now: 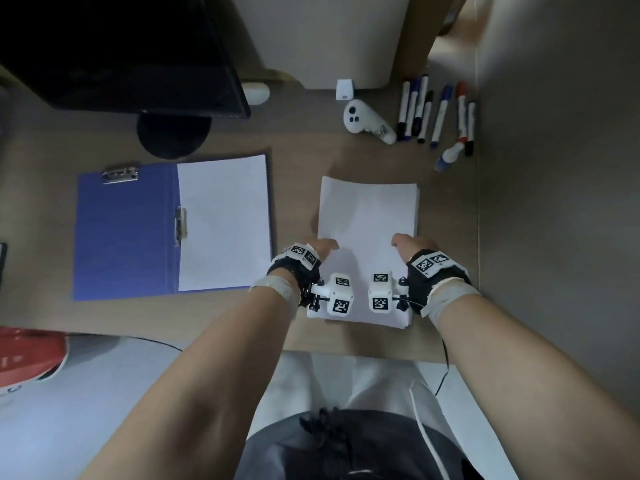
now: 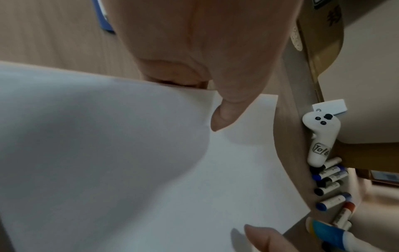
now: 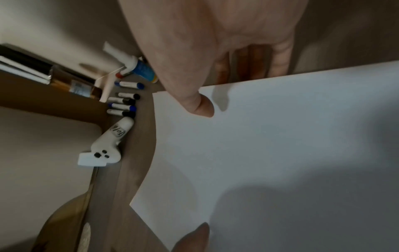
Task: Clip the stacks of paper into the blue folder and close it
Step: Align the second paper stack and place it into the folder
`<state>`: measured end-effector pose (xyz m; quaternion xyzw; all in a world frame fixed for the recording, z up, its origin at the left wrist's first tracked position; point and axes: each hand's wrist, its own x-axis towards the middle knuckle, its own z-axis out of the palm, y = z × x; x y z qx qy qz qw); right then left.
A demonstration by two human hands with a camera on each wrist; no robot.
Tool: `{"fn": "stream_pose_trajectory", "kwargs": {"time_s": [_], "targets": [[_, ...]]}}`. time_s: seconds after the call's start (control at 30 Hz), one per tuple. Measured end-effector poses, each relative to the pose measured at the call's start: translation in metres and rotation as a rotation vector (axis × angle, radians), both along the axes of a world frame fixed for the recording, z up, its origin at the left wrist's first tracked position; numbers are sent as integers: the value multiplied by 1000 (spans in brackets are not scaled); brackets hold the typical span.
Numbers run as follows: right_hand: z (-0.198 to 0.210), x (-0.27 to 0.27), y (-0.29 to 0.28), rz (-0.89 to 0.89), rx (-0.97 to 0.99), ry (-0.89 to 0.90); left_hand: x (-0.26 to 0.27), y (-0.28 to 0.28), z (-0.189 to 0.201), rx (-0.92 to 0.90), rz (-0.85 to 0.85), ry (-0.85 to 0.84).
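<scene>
The blue folder (image 1: 121, 237) lies open on the left of the desk. One white paper stack (image 1: 225, 223) sits on its right half, beside a metal clip (image 1: 180, 225) at the spine; a second metal clip (image 1: 120, 173) sits at the top of the left half. A second paper stack (image 1: 367, 216) (image 2: 151, 170) (image 3: 280, 153) lies in the middle. My left hand (image 1: 320, 249) (image 2: 215, 102) pinches its left edge, thumb on top and fingers underneath. My right hand (image 1: 412, 245) (image 3: 205, 95) pinches the right edge the same way. The left edge looks slightly lifted.
A dark monitor (image 1: 121, 53) on a round stand (image 1: 173, 136) is behind the folder. A white controller (image 1: 363, 121) and several markers (image 1: 436, 112) lie at the back right. A grey partition (image 1: 554, 168) walls the right side. A red object (image 1: 27, 355) sits beyond the front left edge.
</scene>
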<state>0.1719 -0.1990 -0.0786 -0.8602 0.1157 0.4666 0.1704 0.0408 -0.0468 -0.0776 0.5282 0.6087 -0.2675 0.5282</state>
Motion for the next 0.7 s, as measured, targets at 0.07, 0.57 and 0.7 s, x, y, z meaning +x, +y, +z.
{"fn": "stream_pose_trajectory", "kwargs": {"time_s": [0.07,0.57,0.7], "targets": [[-1,3,3,55,0,-13,-5,-2,-7,59,-14,-27],[15,-46,49,51,44,-49,-50,40,16,204,-24,-192],[44,-82,106,57,131,-91,-92,88,34,183,138,-266]]}}
